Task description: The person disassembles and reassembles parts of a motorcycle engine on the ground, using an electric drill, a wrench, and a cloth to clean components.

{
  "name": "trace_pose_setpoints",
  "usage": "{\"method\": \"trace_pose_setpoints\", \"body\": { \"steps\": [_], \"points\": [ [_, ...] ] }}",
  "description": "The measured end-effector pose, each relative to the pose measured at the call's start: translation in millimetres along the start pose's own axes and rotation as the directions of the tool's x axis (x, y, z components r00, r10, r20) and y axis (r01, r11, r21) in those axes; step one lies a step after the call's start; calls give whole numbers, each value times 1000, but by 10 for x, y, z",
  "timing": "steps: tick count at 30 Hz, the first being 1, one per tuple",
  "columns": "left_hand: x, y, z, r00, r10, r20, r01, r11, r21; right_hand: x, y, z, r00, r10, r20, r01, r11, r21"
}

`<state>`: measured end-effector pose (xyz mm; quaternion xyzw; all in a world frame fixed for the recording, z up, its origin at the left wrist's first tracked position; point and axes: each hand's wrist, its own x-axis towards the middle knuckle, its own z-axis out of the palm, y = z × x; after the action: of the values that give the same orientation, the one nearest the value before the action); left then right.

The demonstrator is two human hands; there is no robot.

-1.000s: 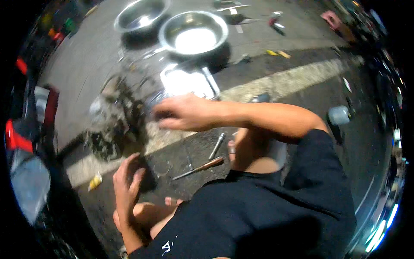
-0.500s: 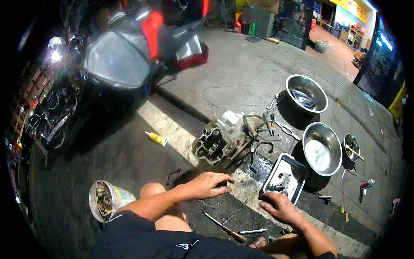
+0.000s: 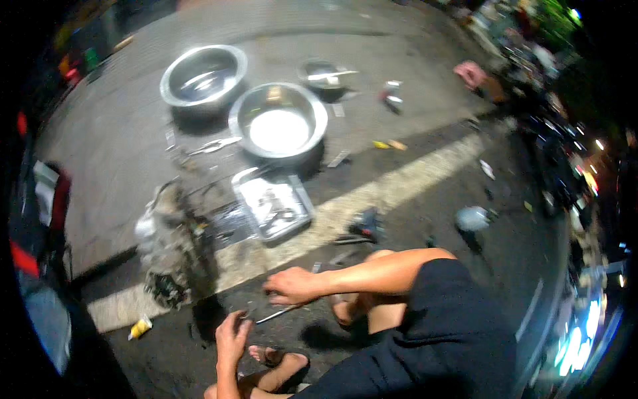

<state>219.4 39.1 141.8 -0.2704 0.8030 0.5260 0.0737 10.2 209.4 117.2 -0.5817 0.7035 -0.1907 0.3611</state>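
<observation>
Away from the tray [image 3: 252,188] comes the right hand [image 3: 292,286], now bent by the rod [image 3: 274,314], tray at twelve o'clock, engine [image 3: 166,243] at ten, left hand [image 3: 232,334] loosely curled at eight, any pinch in either impossible to tell!

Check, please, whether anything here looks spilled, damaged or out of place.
One thing stands out: a dark, glossy patch between the bulky grey metal engine and the rectangular white tray. It looks odd because it shines like spilled fluid, though blur leaves that uncertain.
</observation>
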Motion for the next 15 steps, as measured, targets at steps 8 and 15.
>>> {"method": "trace_pose_setpoints", "body": {
  "steps": [8,15],
  "points": [
    [-958,-12,-9,918,-395,-38,382,907,-179,-1375,-1226,-121,865,449,-226,-281,805,522],
    [-1547,2488,-201,890,-402,215,455,810,-370,-2847,-2006,-1088,684,672,-284,-291,608,738]
  ]
}}
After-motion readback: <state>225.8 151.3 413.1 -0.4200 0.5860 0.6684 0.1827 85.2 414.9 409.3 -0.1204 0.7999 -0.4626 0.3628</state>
